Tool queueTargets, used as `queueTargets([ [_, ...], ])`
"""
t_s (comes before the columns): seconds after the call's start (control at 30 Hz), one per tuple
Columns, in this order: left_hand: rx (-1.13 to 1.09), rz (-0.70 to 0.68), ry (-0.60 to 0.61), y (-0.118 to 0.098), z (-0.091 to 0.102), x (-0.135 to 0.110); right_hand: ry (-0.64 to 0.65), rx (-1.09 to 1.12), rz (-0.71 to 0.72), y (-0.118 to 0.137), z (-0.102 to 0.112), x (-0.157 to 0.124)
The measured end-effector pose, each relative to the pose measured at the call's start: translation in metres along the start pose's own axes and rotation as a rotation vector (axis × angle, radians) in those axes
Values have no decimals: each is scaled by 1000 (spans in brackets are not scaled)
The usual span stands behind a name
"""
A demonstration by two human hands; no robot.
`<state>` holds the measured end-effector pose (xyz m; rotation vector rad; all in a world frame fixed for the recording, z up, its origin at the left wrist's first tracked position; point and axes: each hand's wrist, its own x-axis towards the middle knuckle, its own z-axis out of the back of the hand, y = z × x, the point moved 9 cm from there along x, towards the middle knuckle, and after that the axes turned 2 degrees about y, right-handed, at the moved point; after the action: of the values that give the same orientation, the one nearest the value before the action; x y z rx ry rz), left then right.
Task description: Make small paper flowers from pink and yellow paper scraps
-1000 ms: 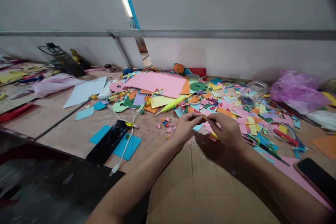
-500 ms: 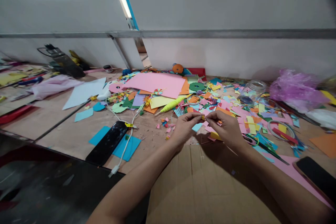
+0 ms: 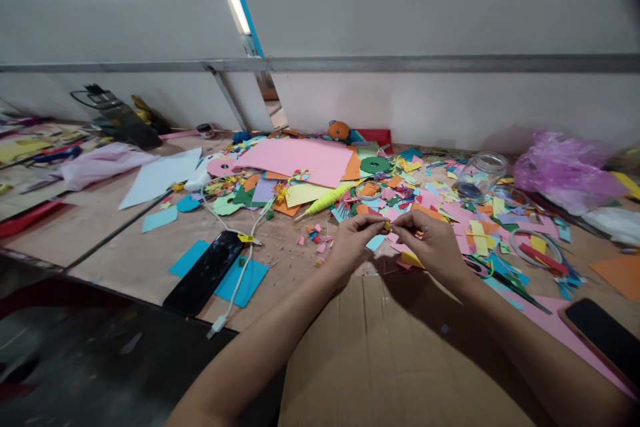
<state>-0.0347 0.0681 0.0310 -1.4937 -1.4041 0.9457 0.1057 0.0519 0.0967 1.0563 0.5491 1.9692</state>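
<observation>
My left hand (image 3: 354, 240) and my right hand (image 3: 434, 243) meet above the table's middle, fingertips pinched together on a tiny yellow paper piece (image 3: 387, 225). Another yellow scrap (image 3: 411, 259) shows under my right palm; whether the hand holds it I cannot tell. Both hands hover over a flat sheet of brown cardboard (image 3: 400, 353). Around them lies a litter of coloured paper scraps (image 3: 450, 213). A yellow-green handled tool (image 3: 327, 201) lies just beyond my left hand.
A black phone (image 3: 205, 271) with a white cable lies on blue paper at the left. A large pink sheet (image 3: 300, 159), a glass jar (image 3: 480, 175), a pink plastic bag (image 3: 565, 170) and a second phone (image 3: 605, 333) surround the work spot. A grey wall stands behind.
My right hand has lifted slightly and drawn closer to the left, both still pinching the small yellow piece. The rest of the table is unchanged.
</observation>
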Motion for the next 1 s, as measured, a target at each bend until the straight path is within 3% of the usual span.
queueTargets([
  [1.0, 80, 5, 35, -2, -1, 2, 35, 35, -62, -10, -6, -4],
])
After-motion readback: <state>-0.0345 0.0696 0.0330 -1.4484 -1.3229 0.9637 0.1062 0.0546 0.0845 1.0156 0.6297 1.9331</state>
